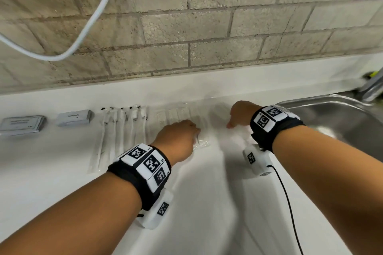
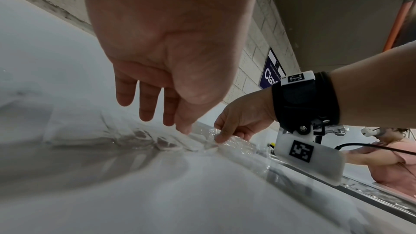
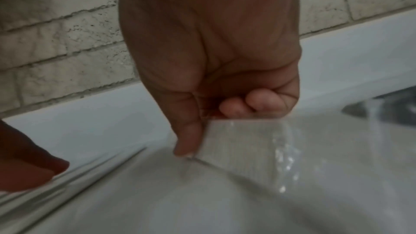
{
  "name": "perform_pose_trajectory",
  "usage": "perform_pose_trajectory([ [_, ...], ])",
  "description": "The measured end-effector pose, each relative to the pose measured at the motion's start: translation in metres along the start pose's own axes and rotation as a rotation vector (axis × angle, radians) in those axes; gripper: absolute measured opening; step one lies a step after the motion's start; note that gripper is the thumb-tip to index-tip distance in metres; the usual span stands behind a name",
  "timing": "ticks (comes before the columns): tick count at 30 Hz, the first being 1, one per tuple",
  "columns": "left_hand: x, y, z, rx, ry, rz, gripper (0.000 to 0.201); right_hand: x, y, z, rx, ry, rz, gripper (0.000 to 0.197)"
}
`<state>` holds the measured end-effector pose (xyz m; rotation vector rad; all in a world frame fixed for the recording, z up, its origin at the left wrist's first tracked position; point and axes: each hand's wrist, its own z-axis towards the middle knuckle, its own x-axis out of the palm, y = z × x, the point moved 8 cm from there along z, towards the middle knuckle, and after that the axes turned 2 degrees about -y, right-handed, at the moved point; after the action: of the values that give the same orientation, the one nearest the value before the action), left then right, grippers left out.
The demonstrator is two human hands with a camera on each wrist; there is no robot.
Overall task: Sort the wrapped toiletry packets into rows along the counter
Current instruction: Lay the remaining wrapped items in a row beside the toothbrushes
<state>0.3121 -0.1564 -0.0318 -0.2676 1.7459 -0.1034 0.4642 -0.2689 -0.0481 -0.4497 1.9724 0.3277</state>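
Clear-wrapped packet (image 3: 245, 141) sits pinched at its near edge between the thumb and curled fingers of the right hand (image 1: 240, 113), low over the white counter (image 1: 207, 203); its free end trails away from the palm toward the counter, so its long axis appears to run front to back, though blur leaves this uncertain; taking the sink (image 1: 331, 118) as landmark, this packet lies just left of its rim; further left of the sink, a row of clear packets (image 1: 182, 116) lies against the backsplash side; the left hand (image 1: 178, 136) reaches down with fingers extended and relaxed, tips touching a crinkled clear wrapper (image 1: 202, 144) at that row's near end, gripping nothing plainly visible; judgement: the right hand is nearer the open gap between row and sink; further left still lie wrapped toothbrushes (image 1: 120, 130), then grey boxes (image 1: 74, 117).
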Motion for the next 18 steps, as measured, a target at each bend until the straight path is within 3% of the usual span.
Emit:
perform_pose_trajectory([
  [2,0.001,0.0,0.0,-0.002,-0.003,-0.018,0.041,-0.007,-0.007,-0.001,0.026,-0.002,0.104,0.039],
  [6,0.002,0.001,-0.002,0.004,0.0,-0.021,0.042,0.0,-0.018,-0.002,0.151,0.065,0.784,0.025],
  [9,0.002,0.0,-0.001,0.003,-0.003,-0.026,0.044,0.01,-0.029,-0.005,0.268,0.075,0.928,0.041],
  [10,0.003,0.001,-0.001,0.003,0.0,-0.028,0.044,0.007,-0.032,-0.007,0.268,0.035,0.852,0.041],
  [13,0.003,0.001,0.0,0.013,0.009,-0.02,0.045,-0.022,-0.025,-0.011,0.047,-0.249,0.051,0.018],
  [14,0.004,0.001,0.0,0.017,0.009,-0.019,0.045,-0.022,-0.016,-0.01,-0.068,-0.3,-0.11,0.032],
  [16,0.005,0.002,0.0,0.017,0.011,-0.021,0.044,-0.012,-0.001,-0.009,-0.241,-0.249,-0.195,0.054],
  [18,0.006,0.001,0.0,0.018,0.012,-0.024,0.044,-0.01,0.004,-0.006,-0.245,-0.196,-0.171,0.057],
])
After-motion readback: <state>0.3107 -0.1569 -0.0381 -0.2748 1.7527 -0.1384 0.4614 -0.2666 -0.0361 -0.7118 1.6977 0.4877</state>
